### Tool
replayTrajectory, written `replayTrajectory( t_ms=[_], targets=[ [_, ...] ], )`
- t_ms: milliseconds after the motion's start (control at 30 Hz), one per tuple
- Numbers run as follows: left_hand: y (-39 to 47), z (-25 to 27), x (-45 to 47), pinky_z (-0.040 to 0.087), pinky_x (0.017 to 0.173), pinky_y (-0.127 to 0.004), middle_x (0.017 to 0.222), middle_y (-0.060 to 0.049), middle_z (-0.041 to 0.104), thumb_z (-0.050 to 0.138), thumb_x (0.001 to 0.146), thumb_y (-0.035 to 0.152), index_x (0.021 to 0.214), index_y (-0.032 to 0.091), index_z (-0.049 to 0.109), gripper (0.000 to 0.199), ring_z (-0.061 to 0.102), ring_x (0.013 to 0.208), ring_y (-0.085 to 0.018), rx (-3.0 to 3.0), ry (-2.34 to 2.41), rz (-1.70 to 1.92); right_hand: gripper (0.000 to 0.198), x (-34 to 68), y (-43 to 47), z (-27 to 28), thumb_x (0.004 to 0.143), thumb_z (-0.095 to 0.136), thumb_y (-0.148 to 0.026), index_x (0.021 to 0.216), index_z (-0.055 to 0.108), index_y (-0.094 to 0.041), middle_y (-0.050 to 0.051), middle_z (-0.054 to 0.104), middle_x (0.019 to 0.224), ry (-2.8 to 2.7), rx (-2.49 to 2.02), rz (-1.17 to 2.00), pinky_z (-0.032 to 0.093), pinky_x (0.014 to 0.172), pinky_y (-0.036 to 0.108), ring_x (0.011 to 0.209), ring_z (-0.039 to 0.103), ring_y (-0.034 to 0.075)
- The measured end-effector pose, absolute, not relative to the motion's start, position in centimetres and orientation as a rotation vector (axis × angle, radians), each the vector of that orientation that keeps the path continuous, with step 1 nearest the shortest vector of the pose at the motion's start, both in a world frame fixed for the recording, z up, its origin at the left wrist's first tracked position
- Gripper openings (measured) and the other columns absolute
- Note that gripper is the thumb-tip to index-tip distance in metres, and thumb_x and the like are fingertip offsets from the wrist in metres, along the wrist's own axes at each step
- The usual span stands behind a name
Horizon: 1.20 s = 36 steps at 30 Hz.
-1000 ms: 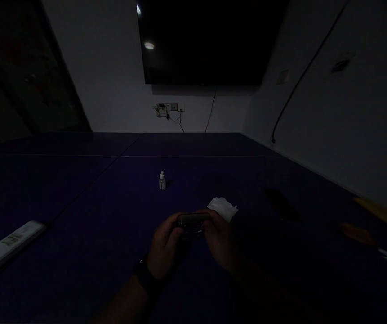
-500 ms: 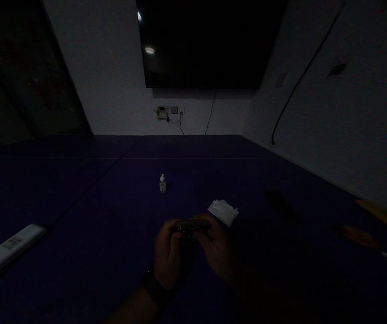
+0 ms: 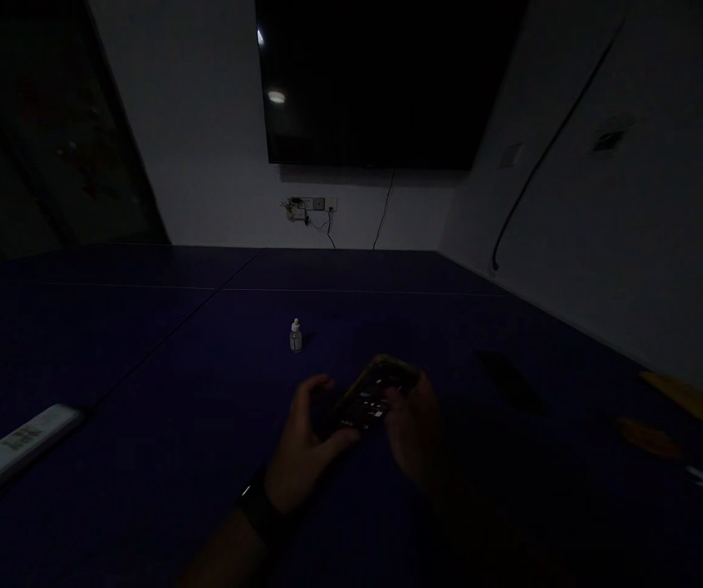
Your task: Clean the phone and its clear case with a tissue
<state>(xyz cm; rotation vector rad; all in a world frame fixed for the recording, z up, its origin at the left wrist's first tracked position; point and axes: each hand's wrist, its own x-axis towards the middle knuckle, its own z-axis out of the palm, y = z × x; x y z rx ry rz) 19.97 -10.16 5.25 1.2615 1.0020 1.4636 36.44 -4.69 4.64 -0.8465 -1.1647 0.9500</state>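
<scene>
A flat dark phone-like device (image 3: 368, 398) with a yellowish rim and small pale patches on its face is tilted between my hands over the table. My right hand (image 3: 416, 420) grips its right end, the thumb lying over the face. At the lower left end is my left hand (image 3: 302, 445): its thumb touches the near edge, and its index finger arches apart from the device. The left hand's other fingers are hidden or too dark to make out. A black band (image 3: 262, 502) circles my left wrist. Beyond the hands a small white-capped dropper bottle (image 3: 295, 337) stands upright.
The dark blue table (image 3: 161, 441) runs to the wall below a large screen (image 3: 381, 82). A white bar-shaped thing (image 3: 17, 449) lies left. On the right are a dark flat thing (image 3: 510, 381), an orange thing (image 3: 651, 437), a yellow thing (image 3: 691, 400) and a small white thing (image 3: 701, 476).
The device has turned from edge-on to show its face, its right end swinging up and away. My hands have moved apart. The white folded sheet behind them is no longer visible.
</scene>
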Motion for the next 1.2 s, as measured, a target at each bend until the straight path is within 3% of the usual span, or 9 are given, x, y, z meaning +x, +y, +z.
replayTrajectory(
  t_ms=[133,333,433,533,633,800,933,1067,1200],
  targets=[
    [-9.7,5.0,19.9,0.039,0.107,-0.039,0.134,-0.012,0.061,0.077,0.083,0.041,0.128,0.02,0.06,0.053,0.054,0.125,-0.029,1.182,0.745,1.235,0.03,37.3,-3.7,4.6,0.089,0.057,-0.036,0.118,0.054,-0.028,0.006,0.071,0.105,-1.172,-0.889,0.905,0.058,0.075,0.038,0.09,0.069,0.024],
    [-9.1,6.5,18.3,0.048,0.09,-0.033,0.108,-0.008,0.074,0.067,0.09,0.039,0.108,0.019,0.071,0.028,0.066,0.101,-0.026,1.311,0.971,1.454,0.03,37.7,-2.8,3.1,0.082,0.065,-0.038,0.109,0.059,-0.025,0.007,0.071,0.103,-1.318,-0.89,1.016,0.058,0.081,0.039,0.094,0.068,0.025],
    [-9.6,8.9,16.6,0.048,0.083,-0.028,0.099,-0.005,0.076,0.067,0.09,0.033,0.102,0.023,0.075,0.018,0.068,0.094,-0.024,1.596,1.109,1.364,0.03,38.1,-2.4,3.0,0.082,0.067,-0.038,0.108,0.06,-0.025,0.008,0.071,0.107,-1.413,-0.878,1.107,0.057,0.085,0.042,0.097,0.069,0.025],
    [-10.3,10.8,15.6,0.047,0.081,-0.028,0.1,-0.006,0.076,0.069,0.089,0.033,0.103,0.026,0.076,0.017,0.067,0.091,-0.026,1.819,1.177,1.23,0.039,38.2,-2.9,3.6,0.077,0.074,-0.029,0.114,0.063,-0.025,0.008,0.068,0.119,-1.586,-0.945,0.933,0.05,0.099,0.046,0.112,0.064,0.027],
    [-10.5,11.3,15.4,0.047,0.079,-0.028,0.093,-0.005,0.076,0.075,0.084,0.035,0.101,0.029,0.077,0.018,0.066,0.083,-0.025,1.916,1.205,1.173,0.043,37.6,-4.1,4.3,0.082,0.071,-0.025,0.124,0.063,-0.028,0.007,0.066,0.127,-1.855,-0.905,0.762,0.045,0.105,0.047,0.121,0.059,0.026],
    [-10.2,11.0,16.0,0.047,0.08,-0.03,0.088,-0.005,0.077,0.081,0.079,0.033,0.104,0.032,0.078,0.025,0.066,0.077,-0.024,1.992,1.186,1.133,0.016,36.4,-5.4,4.3,0.086,0.064,-0.021,0.1,0.072,-0.026,0.005,0.074,0.101,-1.94,-0.904,0.801,0.054,0.088,0.041,0.097,0.068,0.024],
    [-10.3,10.9,16.2,0.049,0.091,-0.036,0.112,-0.007,0.076,0.085,0.074,0.035,0.12,0.032,0.071,0.048,0.069,0.099,-0.029,1.948,1.183,1.201,0.015,36.1,-5.2,3.8,0.085,0.063,-0.021,0.096,0.073,-0.024,0.004,0.075,0.096,-1.773,-0.943,0.998,0.055,0.082,0.038,0.09,0.071,0.024],
    [-10.7,10.9,16.2,0.049,0.097,-0.038,0.115,-0.005,0.076,0.072,0.088,0.031,0.114,0.032,0.075,0.026,0.07,0.106,-0.028,1.844,1.047,1.186,0.013,36.5,-5.1,3.8,0.084,0.07,-0.03,0.095,0.074,-0.024,0.004,0.076,0.095,-1.716,-0.903,1.088,0.056,0.083,0.04,0.09,0.071,0.024],
    [-11.1,10.8,16.5,0.052,0.09,-0.033,0.109,-0.006,0.078,0.067,0.091,0.029,0.108,0.03,0.078,0.02,0.073,0.099,-0.028,1.762,1.03,1.177,0.036,37.0,-5.5,3.9,0.081,0.076,-0.028,0.116,0.072,-0.029,0.005,0.073,0.117,-1.723,-0.788,1.152,0.054,0.095,0.043,0.108,0.069,0.026]
  ],
)
